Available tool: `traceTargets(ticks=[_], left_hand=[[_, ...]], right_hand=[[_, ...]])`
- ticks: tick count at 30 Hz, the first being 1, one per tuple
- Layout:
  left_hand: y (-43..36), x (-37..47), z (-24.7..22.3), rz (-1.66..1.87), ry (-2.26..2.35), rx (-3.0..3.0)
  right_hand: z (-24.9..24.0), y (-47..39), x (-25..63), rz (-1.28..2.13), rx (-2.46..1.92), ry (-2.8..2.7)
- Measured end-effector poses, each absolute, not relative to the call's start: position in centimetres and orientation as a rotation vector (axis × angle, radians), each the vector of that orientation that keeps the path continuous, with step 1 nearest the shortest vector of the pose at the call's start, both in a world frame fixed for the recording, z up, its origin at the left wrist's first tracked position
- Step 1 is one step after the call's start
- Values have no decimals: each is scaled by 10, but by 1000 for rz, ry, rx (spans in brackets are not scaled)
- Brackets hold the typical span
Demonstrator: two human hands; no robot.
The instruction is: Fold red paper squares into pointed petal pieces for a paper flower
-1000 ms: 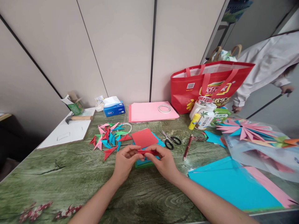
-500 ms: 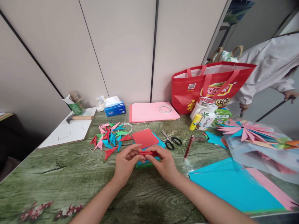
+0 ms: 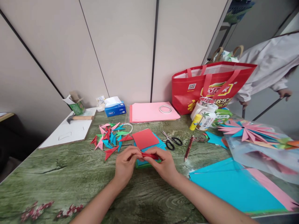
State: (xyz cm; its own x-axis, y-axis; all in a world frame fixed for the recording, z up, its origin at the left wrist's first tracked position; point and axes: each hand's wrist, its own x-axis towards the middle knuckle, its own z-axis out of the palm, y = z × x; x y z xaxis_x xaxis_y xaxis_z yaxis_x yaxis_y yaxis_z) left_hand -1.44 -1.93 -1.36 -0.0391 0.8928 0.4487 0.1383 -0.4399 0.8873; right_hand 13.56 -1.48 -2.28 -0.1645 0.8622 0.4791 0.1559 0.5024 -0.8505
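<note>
Between my two hands is a small folded piece of red paper (image 3: 150, 155). My left hand (image 3: 126, 161) pinches its left end, and my right hand (image 3: 163, 160) grips the other end between thumb and fingers. Under and behind them lies a stack of square paper, with a red sheet (image 3: 145, 138) on top and blue sheets (image 3: 161, 145) below. Left of the stack, several folded paper pieces (image 3: 109, 137) in red, pink, blue and green lie in a loose pile. Black-handled scissors (image 3: 172, 141) rest to the right of the stack.
Pink paper (image 3: 149, 112) bears a roll of tape (image 3: 165, 109) near the wall. A tissue box (image 3: 115, 109), a hammer (image 3: 80, 118), a pen (image 3: 188, 148), a glue stick (image 3: 195, 122), a red bag (image 3: 187, 90) and blue sheets (image 3: 233, 189) surround the work. Another person's hand (image 3: 284, 93) holds a stick.
The folded red paper has tilted, its right end now lower and showing more. My left fingers have drawn closer together on its end. The other person's hands and stick have shifted slightly.
</note>
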Motion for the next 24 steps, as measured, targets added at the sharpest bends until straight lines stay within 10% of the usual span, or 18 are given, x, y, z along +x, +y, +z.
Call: traceTargets(ticks=[24], left_hand=[[-20,-13,-6,1353,1036,1388]], right_hand=[[-21,-15,138,656,-805,-1681]])
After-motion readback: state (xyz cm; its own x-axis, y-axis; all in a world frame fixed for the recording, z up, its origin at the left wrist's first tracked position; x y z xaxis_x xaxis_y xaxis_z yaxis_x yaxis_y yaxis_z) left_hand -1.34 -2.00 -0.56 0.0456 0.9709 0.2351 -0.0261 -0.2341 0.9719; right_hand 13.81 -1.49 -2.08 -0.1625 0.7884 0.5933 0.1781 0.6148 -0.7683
